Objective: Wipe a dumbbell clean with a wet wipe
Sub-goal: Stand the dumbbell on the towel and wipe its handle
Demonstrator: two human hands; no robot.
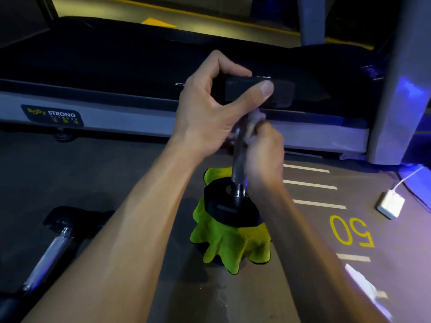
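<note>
A dumbbell (pixel 238 183) with black hexagonal heads and a chrome knurled handle stands upright on a yellow-green cloth (pixel 231 243) on the floor. My left hand (pixel 210 106) grips its upper black head from the left, thumb across the front. My right hand (pixel 263 155) is closed around the upper part of the chrome handle with a crumpled white wet wipe (pixel 256 118) pressed against the metal. The wipe shows only above my fingers. The lower head rests on the cloth.
A second dumbbell (pixel 50 248) lies on the floor at the lower left. A treadmill (pixel 93 73) with a "Body Strong" label spans the back. A white charger (pixel 390 205) with a cable lies at the right. Yellow "50" and white lines mark the floor.
</note>
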